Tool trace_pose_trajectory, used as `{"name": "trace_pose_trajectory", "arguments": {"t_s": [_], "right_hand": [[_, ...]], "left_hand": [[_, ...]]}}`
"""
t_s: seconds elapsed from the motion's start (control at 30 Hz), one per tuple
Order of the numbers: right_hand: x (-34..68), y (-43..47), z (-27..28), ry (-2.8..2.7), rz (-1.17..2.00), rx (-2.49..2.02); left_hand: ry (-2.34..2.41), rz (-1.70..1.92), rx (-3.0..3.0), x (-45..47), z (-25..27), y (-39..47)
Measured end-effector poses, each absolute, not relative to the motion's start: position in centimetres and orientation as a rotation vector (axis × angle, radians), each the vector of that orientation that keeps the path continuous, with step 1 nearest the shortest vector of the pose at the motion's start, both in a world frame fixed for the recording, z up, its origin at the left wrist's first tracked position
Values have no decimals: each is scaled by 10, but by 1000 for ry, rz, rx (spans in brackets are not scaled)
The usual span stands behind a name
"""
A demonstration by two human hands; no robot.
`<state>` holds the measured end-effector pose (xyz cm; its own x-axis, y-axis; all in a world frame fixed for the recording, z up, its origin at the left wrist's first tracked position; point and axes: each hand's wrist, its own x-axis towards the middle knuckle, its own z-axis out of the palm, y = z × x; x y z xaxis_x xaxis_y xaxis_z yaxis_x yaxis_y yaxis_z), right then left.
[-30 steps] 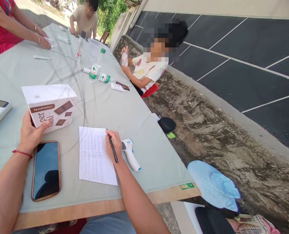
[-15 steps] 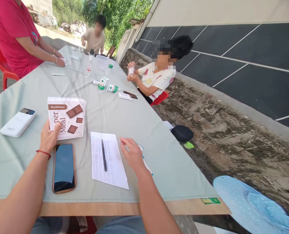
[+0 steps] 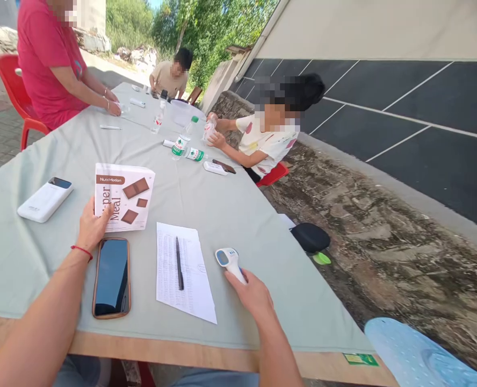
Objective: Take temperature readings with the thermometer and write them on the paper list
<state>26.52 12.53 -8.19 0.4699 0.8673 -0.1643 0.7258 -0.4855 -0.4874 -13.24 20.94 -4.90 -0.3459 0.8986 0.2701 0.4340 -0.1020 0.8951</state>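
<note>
My left hand (image 3: 93,221) grips the lower left side of a white and brown meal box (image 3: 136,180), its thumb across the front. The box stands upright on the cloth-covered table. In my right hand (image 3: 252,293) is a white and blue infrared thermometer (image 3: 230,259), held by its handle, with its small screen facing up. A smartphone (image 3: 111,277) in a brown case lies in front of the box, beside my left forearm. Between my hands rests a printed sheet of paper (image 3: 168,301) with a black pen (image 3: 179,263) lying on it.
A white power bank (image 3: 45,200) lies at the left. Farther off stand water bottles (image 3: 181,145) and a clear plastic tub (image 3: 182,113). Three people sit or stand around the table's far part; one at the right holds a clear plastic item (image 3: 209,130). A blue hat-like item (image 3: 419,349) is at the lower right.
My right hand has moved down and right and taken hold of the thermometer, which lay partly hidden under it. The left hand still holds the box. The view has shifted slightly.
</note>
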Motion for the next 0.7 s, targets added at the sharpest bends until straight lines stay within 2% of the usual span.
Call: {"name": "trace_pose_trajectory", "arguments": {"t_s": [0.13, 0.23, 0.33, 0.57, 0.7], "right_hand": [[217, 129, -51, -1137, 761, -1815], [168, 132, -30, -1193, 1145, -1346], [117, 139, -16, -1202, 1390, -1111], [31, 176, -22, -1062, 1294, -923], [13, 189, -36, -1008, 1261, -972]], "left_hand": [[1714, 1451, 1476, -132, -49, 210], [1731, 1451, 1469, -132, -49, 210], [1742, 1439, 1474, -133, -51, 211], [1786, 1397, 1508, -134, -52, 214], [1740, 1402, 1501, -135, -52, 215]]}}
